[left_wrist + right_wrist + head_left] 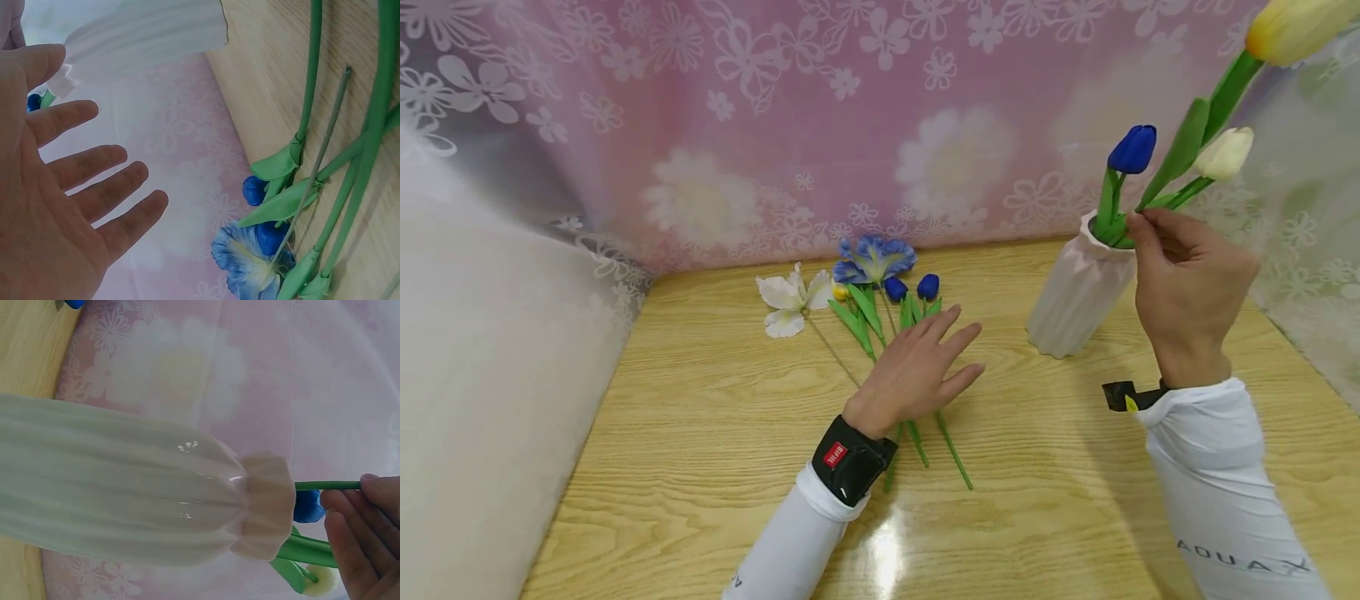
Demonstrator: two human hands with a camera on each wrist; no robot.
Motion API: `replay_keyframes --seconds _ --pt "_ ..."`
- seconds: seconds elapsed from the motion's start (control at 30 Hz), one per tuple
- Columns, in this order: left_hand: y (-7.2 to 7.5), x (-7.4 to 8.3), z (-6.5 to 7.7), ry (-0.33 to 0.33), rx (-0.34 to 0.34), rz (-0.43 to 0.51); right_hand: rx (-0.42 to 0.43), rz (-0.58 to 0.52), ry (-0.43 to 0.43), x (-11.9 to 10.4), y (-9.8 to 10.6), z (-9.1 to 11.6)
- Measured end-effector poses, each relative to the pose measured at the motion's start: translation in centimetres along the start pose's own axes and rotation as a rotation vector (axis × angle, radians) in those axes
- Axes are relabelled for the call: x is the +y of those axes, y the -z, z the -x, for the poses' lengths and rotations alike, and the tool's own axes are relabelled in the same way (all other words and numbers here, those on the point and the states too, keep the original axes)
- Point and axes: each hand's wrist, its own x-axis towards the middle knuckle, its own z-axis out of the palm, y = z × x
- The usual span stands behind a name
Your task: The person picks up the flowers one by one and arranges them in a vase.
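My right hand (1195, 279) pinches the green stem (328, 485) of a yellow-and-white tulip (1296, 33) at the mouth of a pale ribbed vase (1078, 292). A blue tulip (1132, 150) and a cream tulip (1225, 155) stand in the vase. The left hand (917, 367) is spread over loose flowers on the table, its fingers straight and holding nothing; the left wrist view shows its bare palm (56, 206). Beneath and beyond it lie a blue iris-like flower (876, 260), a white flower (790, 300), blue tulips (928, 287) and a partly hidden yellow bloom (840, 291).
The wood-grain table (700, 467) ends at a pink flowered curtain (820, 150) behind. Pale cloth hangs at the left (497, 350) and right sides. Several green stems (953, 450) point toward the front edge.
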Motion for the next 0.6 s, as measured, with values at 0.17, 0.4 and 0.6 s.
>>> replay_keyframes --seconds 0.17,0.4,0.6 --pt "-0.1 -0.2 0.3 0.002 0.007 0.006 -0.033 0.038 -0.027 0.4 -0.3 0.1" --pt "-0.4 -0.5 0.6 0.022 0.001 0.020 -0.040 0.111 -0.013 1.1 -0.4 0.4" --pt "-0.5 -0.7 0.9 0.037 -0.002 0.019 -0.047 0.205 -0.014 1.2 -0.3 0.5"
